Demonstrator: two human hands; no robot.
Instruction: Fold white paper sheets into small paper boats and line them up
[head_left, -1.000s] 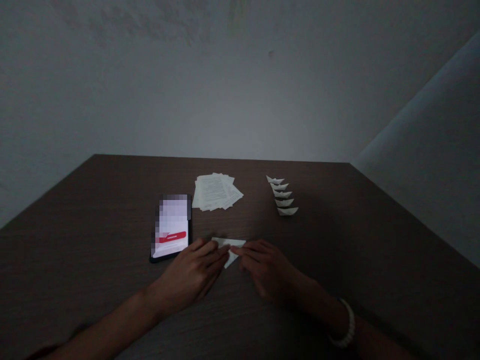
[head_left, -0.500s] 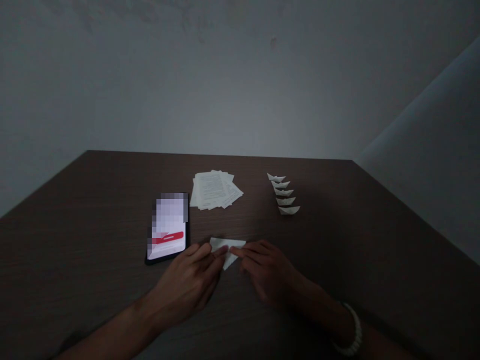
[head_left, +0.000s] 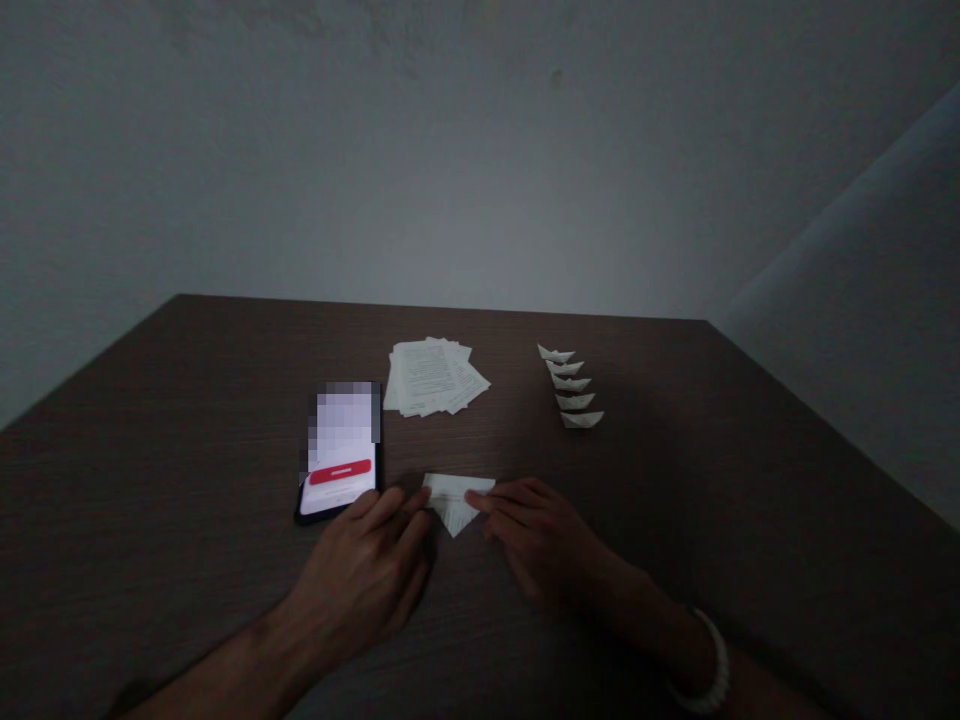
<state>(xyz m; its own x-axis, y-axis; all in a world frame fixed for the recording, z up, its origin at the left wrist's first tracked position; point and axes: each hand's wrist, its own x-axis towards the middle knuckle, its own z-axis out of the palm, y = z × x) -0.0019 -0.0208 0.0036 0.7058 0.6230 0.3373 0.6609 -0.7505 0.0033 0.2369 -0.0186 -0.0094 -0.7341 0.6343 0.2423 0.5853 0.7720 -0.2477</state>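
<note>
A small piece of folded white paper (head_left: pixel 453 512) lies on the table in front of me. Its straight edge faces away and its point is towards me, with a folded band along the far side. At its left corner, the curled fingers of my left hand (head_left: pixel 371 560) hold the paper down. My right hand (head_left: pixel 534 535) grips the right corner, with its index fingertip pressed on the band. Part of each corner is hidden under the fingers.
On the brown table (head_left: pixel 255 360), a phone (head_left: pixel 341 450) with a lit screen lies left of the paper. Behind it is a loose stack of printed paper sheets (head_left: pixel 431 380). Several folded paper boats (head_left: pixel 576 402) stand in a row at the right. A wall (head_left: pixel 450 200) rises behind.
My left fingers have slid left along the paper from its middle to the left corner, uncovering the folded band. My right hand has stayed almost in place.
</note>
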